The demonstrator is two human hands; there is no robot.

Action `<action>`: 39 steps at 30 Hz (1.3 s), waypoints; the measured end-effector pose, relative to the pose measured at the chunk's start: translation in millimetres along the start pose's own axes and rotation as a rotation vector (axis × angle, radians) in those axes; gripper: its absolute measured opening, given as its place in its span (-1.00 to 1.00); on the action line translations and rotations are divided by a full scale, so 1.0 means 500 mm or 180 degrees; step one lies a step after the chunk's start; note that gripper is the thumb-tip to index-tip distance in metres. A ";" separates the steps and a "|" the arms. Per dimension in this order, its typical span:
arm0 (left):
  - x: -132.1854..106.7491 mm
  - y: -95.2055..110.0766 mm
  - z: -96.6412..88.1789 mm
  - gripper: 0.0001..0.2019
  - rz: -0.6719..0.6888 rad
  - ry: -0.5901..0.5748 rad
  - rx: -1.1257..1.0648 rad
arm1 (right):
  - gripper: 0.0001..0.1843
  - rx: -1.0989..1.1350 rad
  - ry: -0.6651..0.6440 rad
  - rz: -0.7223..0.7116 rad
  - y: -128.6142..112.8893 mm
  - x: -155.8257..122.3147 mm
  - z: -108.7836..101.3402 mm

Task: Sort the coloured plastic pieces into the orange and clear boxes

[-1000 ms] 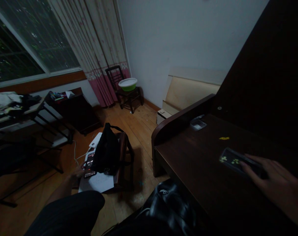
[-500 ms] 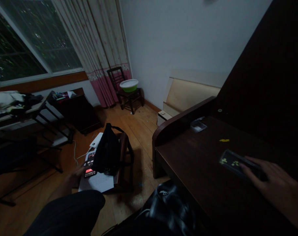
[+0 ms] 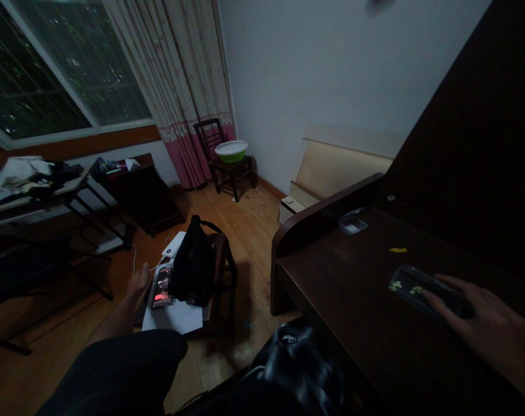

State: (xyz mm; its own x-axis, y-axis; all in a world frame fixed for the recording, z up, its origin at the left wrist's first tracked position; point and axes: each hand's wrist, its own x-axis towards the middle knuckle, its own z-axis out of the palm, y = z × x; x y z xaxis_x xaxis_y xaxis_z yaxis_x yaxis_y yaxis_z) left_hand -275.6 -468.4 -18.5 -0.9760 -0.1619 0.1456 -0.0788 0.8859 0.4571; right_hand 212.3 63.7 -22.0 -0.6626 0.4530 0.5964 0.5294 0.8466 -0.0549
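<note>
My right hand (image 3: 483, 315) grips the near end of a clear plastic box (image 3: 413, 288) on the dark wooden desk, thumb along one long side and fingers along the other. Small yellow pieces lie inside the box. Just beyond it is a little yellow strip (image 3: 398, 250). Down at the left, my left hand (image 3: 138, 283) is beside a phone (image 3: 161, 289) with a lit screen, its fingers stretched and apart from it. The phone rests on papers (image 3: 175, 319) on a low stool, next to a black bag (image 3: 193, 266).
An open clear plastic case (image 3: 353, 224) sits by the raised end of the desk (image 3: 331, 260). A white power bank or similar flat device (image 3: 172, 247) with a cable lies on the stool (image 3: 221, 248). Beyond stands a chair (image 3: 212, 138) bearing a green basin (image 3: 231, 155).
My left hand has drawn back from the phone, up and to the left. My right hand still holds the box in the same place. The view has shifted slightly.
</note>
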 end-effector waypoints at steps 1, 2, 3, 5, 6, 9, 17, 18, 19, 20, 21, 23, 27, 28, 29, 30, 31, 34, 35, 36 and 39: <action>0.016 -0.001 0.004 -0.63 -0.0053 -0.0087 -0.0030 | -0.28 0.0041 -0.0040 0.0063 0.002 0.000 0.001; 0.031 0.000 0.007 -0.66 -0.0066 -0.0141 -0.0074 | -0.27 0.0081 -0.0070 0.0119 0.004 0.001 0.002; 0.045 0.003 0.009 -0.68 -0.0082 -0.0143 -0.0117 | -0.27 0.0121 -0.0095 0.0170 0.006 0.001 0.002; 0.066 0.015 0.012 -0.71 -0.0048 -0.0100 -0.0223 | -0.27 0.0187 -0.0160 0.0270 0.008 0.002 0.002; 0.075 0.023 0.013 -0.72 -0.0007 -0.0060 -0.0287 | -0.28 0.0206 -0.0202 0.0320 0.009 0.003 0.003; 0.098 0.063 0.013 -0.75 0.0245 0.0142 -0.0527 | -0.33 0.0166 -0.0303 0.0434 0.014 0.001 0.008; 0.003 0.320 -0.026 -0.73 0.1850 0.1265 -0.2206 | -0.50 0.0174 -0.0338 0.0404 0.002 0.010 0.007; -0.047 0.358 -0.031 -0.77 0.2350 0.1245 -0.2433 | -0.52 0.0201 -0.0345 0.0417 -0.003 0.015 0.005; -0.104 0.394 -0.033 -0.81 0.2938 0.1199 -0.2580 | -0.53 0.0227 -0.0345 0.0441 -0.008 0.021 0.003; -0.165 0.428 -0.033 -0.83 0.3605 0.1030 -0.2605 | -0.54 0.0253 -0.0339 0.0470 -0.013 0.028 0.001; -0.228 0.459 -0.029 -0.82 0.4245 0.0815 -0.2619 | -0.54 0.0278 -0.0348 0.0504 -0.018 0.035 -0.002; -0.345 0.512 -0.014 -0.78 0.5329 0.0140 -0.2639 | -0.53 0.0349 -0.0354 0.0511 -0.031 0.050 -0.008; -0.501 0.604 0.045 -0.70 0.5541 -0.1145 -0.2692 | -0.56 0.0615 -0.0322 0.0552 -0.060 0.084 -0.029; -0.523 0.626 0.062 -0.64 0.5394 -0.1407 -0.2727 | -0.57 0.0676 -0.0285 0.0564 -0.067 0.093 -0.036; -0.540 0.647 0.080 -0.57 0.5205 -0.1666 -0.2780 | -0.59 0.0726 -0.0232 0.0573 -0.074 0.102 -0.042; -0.552 0.668 0.097 -0.50 0.4975 -0.1890 -0.2857 | -0.61 0.0771 -0.0197 0.0580 -0.080 0.111 -0.048; -0.562 0.687 0.113 -0.44 0.4809 -0.2157 -0.2903 | -0.64 0.0852 -0.0161 0.0578 -0.086 0.119 -0.054; -0.579 0.729 0.155 -0.37 0.4626 -0.2991 -0.3081 | -0.70 0.1092 -0.0106 0.0614 -0.099 0.142 -0.070; -0.582 0.738 0.167 -0.38 0.4684 -0.3229 -0.3149 | -0.71 0.1167 -0.0122 0.0591 -0.102 0.148 -0.074; -0.583 0.744 0.177 -0.40 0.4725 -0.3391 -0.3219 | -0.72 0.1213 -0.0110 0.0595 -0.104 0.155 -0.077; -0.578 0.757 0.199 -0.42 0.4320 -0.3630 -0.3465 | -0.76 0.1433 -0.0122 0.0657 -0.102 0.174 -0.078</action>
State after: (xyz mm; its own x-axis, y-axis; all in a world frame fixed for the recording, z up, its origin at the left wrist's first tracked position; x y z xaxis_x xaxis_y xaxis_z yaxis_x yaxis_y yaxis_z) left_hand -43.4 -42.9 25.0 0.0059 0.8829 0.4696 0.3434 -0.4428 0.8283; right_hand 148.6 49.2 64.0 -0.5916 0.6267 0.5071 0.3758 0.7709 -0.5143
